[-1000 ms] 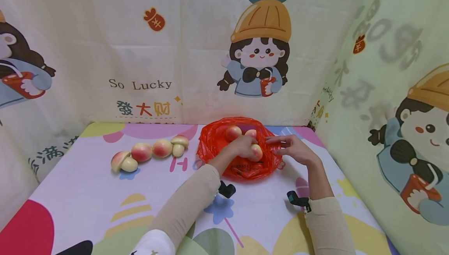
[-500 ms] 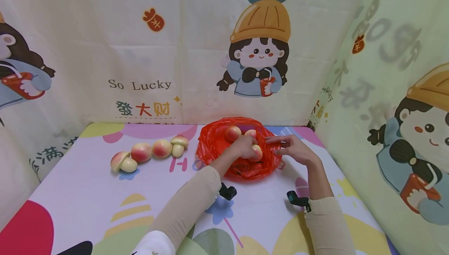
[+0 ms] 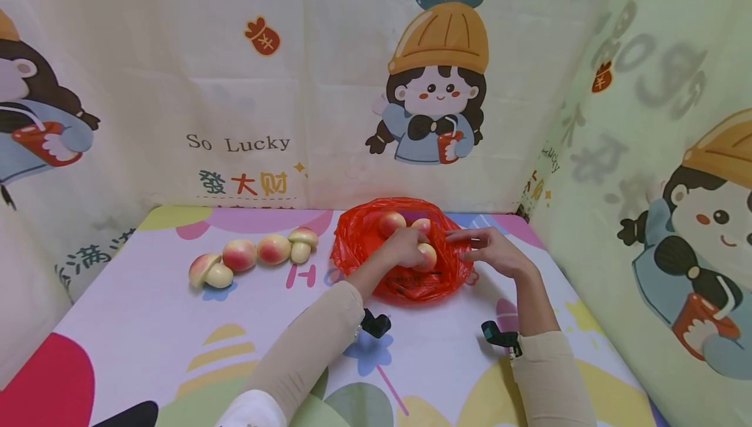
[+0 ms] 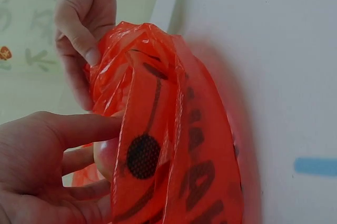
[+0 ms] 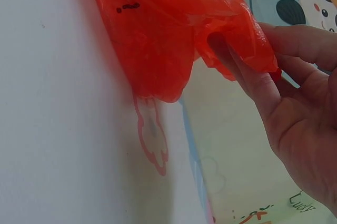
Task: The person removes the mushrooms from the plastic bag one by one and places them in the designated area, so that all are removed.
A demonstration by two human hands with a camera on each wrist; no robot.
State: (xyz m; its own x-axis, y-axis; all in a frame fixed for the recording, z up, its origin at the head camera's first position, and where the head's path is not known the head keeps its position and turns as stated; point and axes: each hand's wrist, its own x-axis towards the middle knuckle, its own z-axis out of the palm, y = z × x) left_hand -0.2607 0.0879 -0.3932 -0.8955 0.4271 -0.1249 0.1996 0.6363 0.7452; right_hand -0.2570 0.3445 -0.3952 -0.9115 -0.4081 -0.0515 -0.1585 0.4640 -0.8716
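The left hand [image 3: 405, 247] grips a reddish fruit [image 3: 429, 257] within the red bag [image 3: 354, 237]; the right hand [image 3: 493, 254], near on its right, pinches this bag, which is best held wide and steady

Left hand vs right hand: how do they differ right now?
Place: the left hand reaches inside the red bag; the right hand is at the bag's right rim.
Hold: the left hand has its fingers around a round pink-and-cream object; the right hand pinches plastic between thumb and fingers.
Shared: both are bare, with tan sleeves.
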